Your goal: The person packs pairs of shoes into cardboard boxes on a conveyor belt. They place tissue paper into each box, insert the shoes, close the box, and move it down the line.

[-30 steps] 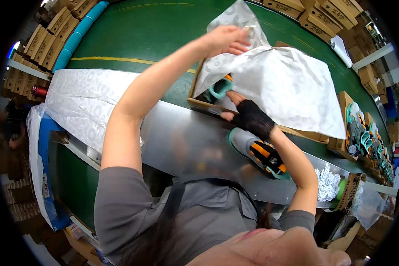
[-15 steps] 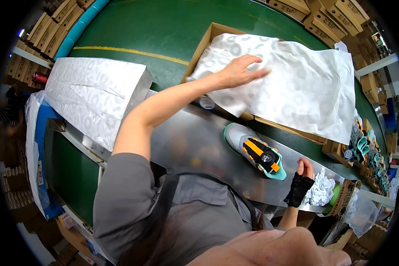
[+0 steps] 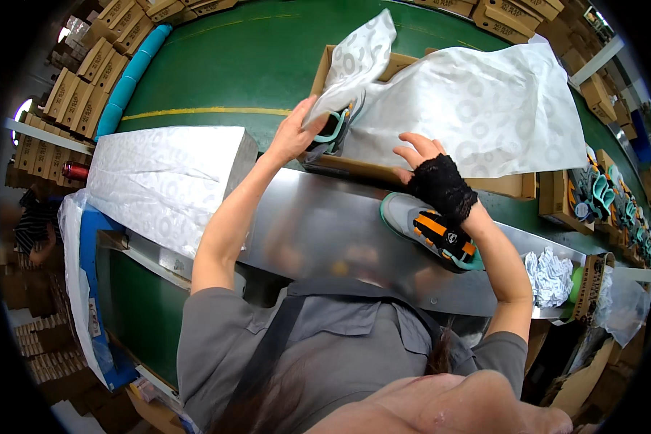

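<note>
My left hand (image 3: 295, 134) is at the left end of an open cardboard shoebox (image 3: 362, 168), its fingers and thumb closed on the edge of white patterned wrapping paper (image 3: 363, 54), which stands up in a flap. Beside its thumb a dark shoe with a teal collar (image 3: 333, 129) shows inside the box, partly covered by paper. My right hand (image 3: 428, 165), in a black lace fingerless glove, hovers at the box's front edge, fingers apart, holding nothing. Below it a grey shoe with orange and black details (image 3: 423, 226) lies on the metal bench, partly behind my right forearm.
A stack of patterned paper (image 3: 173, 163) lies at the left. Crumpled white paper (image 3: 550, 278) sits at the bench's right end. More shoes (image 3: 602, 192) stand in boxes at the far right. A green conveyor belt (image 3: 257, 65) runs behind the box; a red can (image 3: 76, 171) stands far left.
My left hand moved left and down to the box's end; the paper there is lifted, exposing a shoe inside. My right hand came up from the lower right to the box's front edge.
</note>
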Demonstrator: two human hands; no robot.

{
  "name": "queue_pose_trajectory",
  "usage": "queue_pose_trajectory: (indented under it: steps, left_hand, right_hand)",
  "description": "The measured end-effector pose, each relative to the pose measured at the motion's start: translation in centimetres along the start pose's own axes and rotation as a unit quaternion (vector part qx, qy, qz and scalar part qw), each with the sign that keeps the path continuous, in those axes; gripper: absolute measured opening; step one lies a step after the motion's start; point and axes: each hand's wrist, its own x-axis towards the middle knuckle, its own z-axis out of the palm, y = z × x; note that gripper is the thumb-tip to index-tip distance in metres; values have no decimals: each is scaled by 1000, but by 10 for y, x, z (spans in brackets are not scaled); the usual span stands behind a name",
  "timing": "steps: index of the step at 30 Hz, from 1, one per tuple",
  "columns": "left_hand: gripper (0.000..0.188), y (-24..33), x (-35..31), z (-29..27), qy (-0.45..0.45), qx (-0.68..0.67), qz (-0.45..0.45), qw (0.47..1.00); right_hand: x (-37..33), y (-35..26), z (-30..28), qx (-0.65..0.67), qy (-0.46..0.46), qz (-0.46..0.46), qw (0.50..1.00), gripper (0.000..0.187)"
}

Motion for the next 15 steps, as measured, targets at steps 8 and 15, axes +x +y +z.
queue_pose_trajectory:
  steps: [8,15]
  left_hand:
    - [54,11,-20,44,88,-321,-180,926]
    - [48,40,-46,42,60,-115,-90,987]
  right_hand:
    - [40,6,57,168,-37,-45,984,15]
    - [41,12,64,36,-146,306,940,33]
